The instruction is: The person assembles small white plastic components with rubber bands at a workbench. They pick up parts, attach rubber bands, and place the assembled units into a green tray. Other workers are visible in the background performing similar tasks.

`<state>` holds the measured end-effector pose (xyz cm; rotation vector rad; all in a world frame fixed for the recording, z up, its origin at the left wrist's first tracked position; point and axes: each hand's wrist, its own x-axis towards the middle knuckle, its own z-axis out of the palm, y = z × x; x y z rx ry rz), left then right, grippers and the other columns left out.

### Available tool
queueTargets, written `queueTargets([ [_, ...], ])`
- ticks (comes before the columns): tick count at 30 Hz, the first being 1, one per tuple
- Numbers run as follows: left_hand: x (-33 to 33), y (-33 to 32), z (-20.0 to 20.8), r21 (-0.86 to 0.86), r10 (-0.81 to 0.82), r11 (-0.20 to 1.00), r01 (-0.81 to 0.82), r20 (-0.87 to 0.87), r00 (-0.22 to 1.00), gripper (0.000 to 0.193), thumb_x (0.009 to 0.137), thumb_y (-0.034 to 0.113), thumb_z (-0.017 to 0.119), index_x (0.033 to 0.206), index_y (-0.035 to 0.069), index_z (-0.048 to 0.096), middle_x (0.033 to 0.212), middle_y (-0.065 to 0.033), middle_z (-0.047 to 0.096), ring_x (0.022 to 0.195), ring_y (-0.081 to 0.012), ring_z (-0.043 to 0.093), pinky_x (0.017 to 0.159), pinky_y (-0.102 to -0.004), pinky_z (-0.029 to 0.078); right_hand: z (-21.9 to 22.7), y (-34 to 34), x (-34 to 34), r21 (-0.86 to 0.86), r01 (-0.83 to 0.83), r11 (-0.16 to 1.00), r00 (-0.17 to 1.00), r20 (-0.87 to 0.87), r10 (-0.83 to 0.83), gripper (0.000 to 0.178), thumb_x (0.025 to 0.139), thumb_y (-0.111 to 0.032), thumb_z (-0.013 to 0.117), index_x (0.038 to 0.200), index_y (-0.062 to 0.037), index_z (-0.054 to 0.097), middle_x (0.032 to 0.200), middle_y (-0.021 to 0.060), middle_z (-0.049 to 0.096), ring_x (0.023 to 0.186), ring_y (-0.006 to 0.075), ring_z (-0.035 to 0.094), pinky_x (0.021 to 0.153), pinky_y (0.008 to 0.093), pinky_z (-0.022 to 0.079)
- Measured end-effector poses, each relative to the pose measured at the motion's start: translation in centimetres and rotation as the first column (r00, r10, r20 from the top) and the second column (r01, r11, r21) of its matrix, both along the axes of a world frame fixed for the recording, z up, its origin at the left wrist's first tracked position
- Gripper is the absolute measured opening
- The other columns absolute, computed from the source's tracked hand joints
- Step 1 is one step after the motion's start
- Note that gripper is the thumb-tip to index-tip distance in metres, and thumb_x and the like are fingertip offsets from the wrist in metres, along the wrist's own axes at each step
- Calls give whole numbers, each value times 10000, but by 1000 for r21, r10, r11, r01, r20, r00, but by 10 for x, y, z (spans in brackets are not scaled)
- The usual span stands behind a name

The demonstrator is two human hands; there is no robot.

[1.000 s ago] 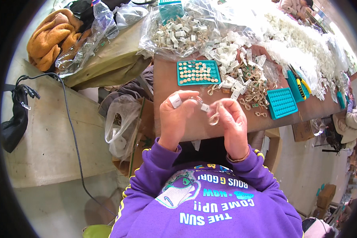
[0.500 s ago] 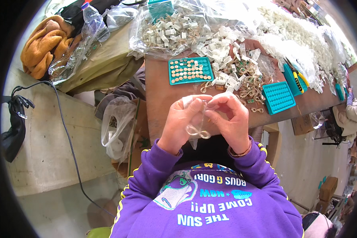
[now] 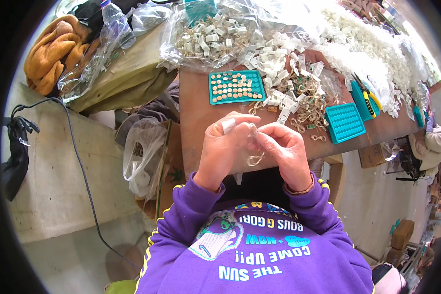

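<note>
Over the near edge of the table, my left hand [image 3: 221, 149] and my right hand [image 3: 286, 151] meet fingertip to fingertip. Between them they pinch the end of a thin, light-coloured coiled wire [image 3: 255, 159], whose loop hangs below the fingers. A small part at the pinched end is too small to make out. White tape [image 3: 229, 126] wraps a finger of my left hand. Just beyond my hands is a teal tray [image 3: 255, 75] with rows of small round pieces. Past my right fingers lies a heap of white plastic housings [image 3: 285, 102] mixed with looped wires [image 3: 306, 115].
A second teal tray [image 3: 345, 123] sits at the right edge of the brown table [image 3: 201, 130], beside yellow-handled pliers [image 3: 375, 100]. Clear bags of white parts [image 3: 208, 44] cover the back. A plastic bag [image 3: 144, 157] hangs at the left. Another person [image 3: 438, 134] is at far right.
The wire loop has swung and narrowed, hanging nearer my right hand. My left fingers have shifted, showing more of the tape. My right fingertips have lowered slightly, still pinching.
</note>
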<state>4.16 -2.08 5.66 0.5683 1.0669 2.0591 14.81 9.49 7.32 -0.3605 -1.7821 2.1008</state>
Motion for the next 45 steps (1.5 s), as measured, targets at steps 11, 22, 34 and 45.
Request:
queueTargets([
  [11, -4, 0, 4, -50, -99, 994, 100, 10, 995, 267, 943, 181, 623, 1091, -41, 643, 811, 37, 528, 666, -30, 413, 601, -188, 391, 1, 11, 1, -269, -182, 946, 982, -1, 189, 157, 933, -126, 612, 961, 26, 641, 883, 88, 686, 797, 139, 666, 734, 260, 534],
  [22, -3, 2, 4, -4, -145, 989, 147, 102, 984, 283, 956, 193, 611, 1119, -38, 616, 729, 44, 528, 613, -22, 413, 556, -180, 382, -6, 6, 1, -605, -184, 775, 973, -2, 230, 165, 935, -157, 598, 967, 4, 606, 847, 70, 662, 750, 141, 656, 714, 256, 536],
  [34, 4, 11, -9, -56, 175, 983, -174, 13, 985, 116, 894, 69, 653, 990, 4, 652, 902, -22, 663, 821, -67, 604, 729, -196, 476, -2, 3, 1, 704, 364, 610, 929, -232, -287, 177, 813, -31, 693, 981, -28, 638, 884, 100, 655, 790, 227, 665, 686, 309, 525],
  [45, 2, 3, -16, 178, -149, 982, 56, 566, 811, 373, 977, 164, 527, 1299, -1, 441, 1313, -172, 507, 1140, -224, 539, 972, -336, 453, -14, 12, -6, 81, 170, 982, 985, -23, -168, 148, 848, -18, 681, 992, 6, 659, 809, 45, 682, 690, 106, 638, 631, 230, 502],
])
